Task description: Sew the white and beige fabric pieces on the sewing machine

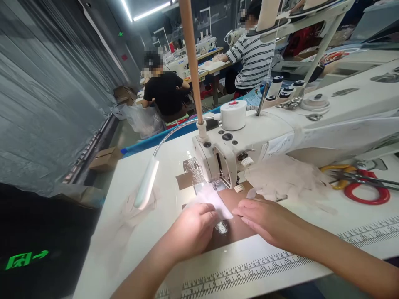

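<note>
A small piece of pale, thin fabric [222,205] lies under the needle area of a white sewing machine [215,162], lit by the lamp. My left hand [197,227] rests on the fabric's near left side, its fingers curled and closed on the edge. On the other side, my right hand [264,218] has its fingers pressed together in a pinch at the fabric's right corner. The fingertips partly hide what they grip. Brown tape or covering [240,226] shows on the table under both hands.
A crumpled heap of sheer pale fabric [286,176] lies right of the needle, beside red-handled scissors [368,195] and a yellow-handled tool [339,172]. A gooseneck lamp [148,182] leans over the left. A printed ruler [246,276] runs along the front edge. Two people sit at machines beyond.
</note>
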